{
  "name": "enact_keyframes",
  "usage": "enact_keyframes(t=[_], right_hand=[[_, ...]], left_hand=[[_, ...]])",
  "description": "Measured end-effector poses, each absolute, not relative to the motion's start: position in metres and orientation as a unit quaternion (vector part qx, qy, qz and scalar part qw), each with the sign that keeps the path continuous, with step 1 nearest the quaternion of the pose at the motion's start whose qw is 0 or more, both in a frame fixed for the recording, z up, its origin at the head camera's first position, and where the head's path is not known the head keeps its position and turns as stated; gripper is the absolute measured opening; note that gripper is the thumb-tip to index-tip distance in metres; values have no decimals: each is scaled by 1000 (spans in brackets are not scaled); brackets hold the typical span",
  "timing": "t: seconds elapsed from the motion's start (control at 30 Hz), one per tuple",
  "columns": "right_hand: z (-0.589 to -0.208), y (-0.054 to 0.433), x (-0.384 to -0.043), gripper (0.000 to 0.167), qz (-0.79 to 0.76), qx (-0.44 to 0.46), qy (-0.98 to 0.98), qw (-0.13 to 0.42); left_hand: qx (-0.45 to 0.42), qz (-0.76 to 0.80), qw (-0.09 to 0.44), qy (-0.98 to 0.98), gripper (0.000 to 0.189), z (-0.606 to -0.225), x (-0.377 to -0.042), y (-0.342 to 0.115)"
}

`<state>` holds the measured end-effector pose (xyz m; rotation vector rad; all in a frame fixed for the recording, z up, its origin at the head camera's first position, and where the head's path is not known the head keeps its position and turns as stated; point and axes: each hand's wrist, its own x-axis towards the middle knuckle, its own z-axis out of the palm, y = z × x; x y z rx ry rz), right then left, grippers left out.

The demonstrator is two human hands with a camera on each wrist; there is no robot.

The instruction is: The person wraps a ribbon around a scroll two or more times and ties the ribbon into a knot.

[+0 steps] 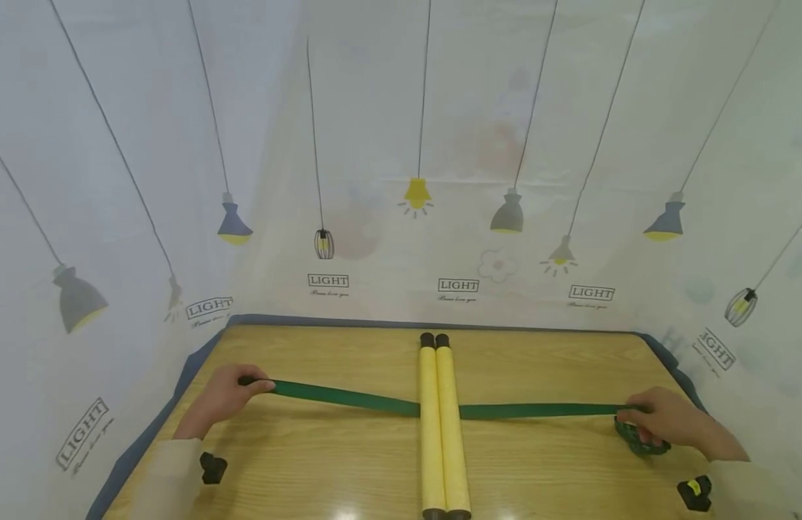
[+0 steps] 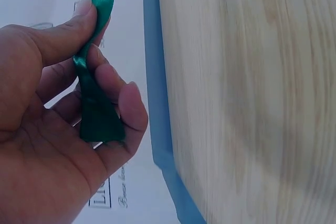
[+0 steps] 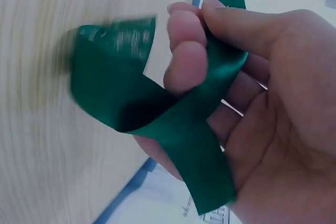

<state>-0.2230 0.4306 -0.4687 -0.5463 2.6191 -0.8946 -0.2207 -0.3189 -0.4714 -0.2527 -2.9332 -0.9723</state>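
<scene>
A green satin ribbon [image 1: 345, 395] stretches across the table and passes beneath two yellow rolls [image 1: 429, 426] with dark end caps, which lie side by side. At the left, my left hand [image 1: 228, 392] pinches one end between thumb and fingers; in the left wrist view the ribbon's short tail [image 2: 100, 108] hangs over the palm. On the other side my right hand [image 1: 674, 417] pinches the ribbon too. Below the right thumb, the spare length drops in loose loops [image 3: 126, 87], one of them bearing pale print, and a cut end lies by the palm.
Two small black objects [image 1: 213, 468] rest on the wooden table [image 1: 323, 462], one near each forearm; the right one [image 1: 695, 494] has a yellow mark. A white sheet printed with hanging lamps [image 1: 388, 144] encloses the table's far side and flanks. Blue edging [image 1: 180, 390] borders the tabletop.
</scene>
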Motion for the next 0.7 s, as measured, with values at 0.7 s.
enact_keyframes(t=[0.7], right_hand=[[-454,488,-209,35,-175,-58,966,183]], left_hand=[[20,-251,10,-968,42,-458,-202,-390]])
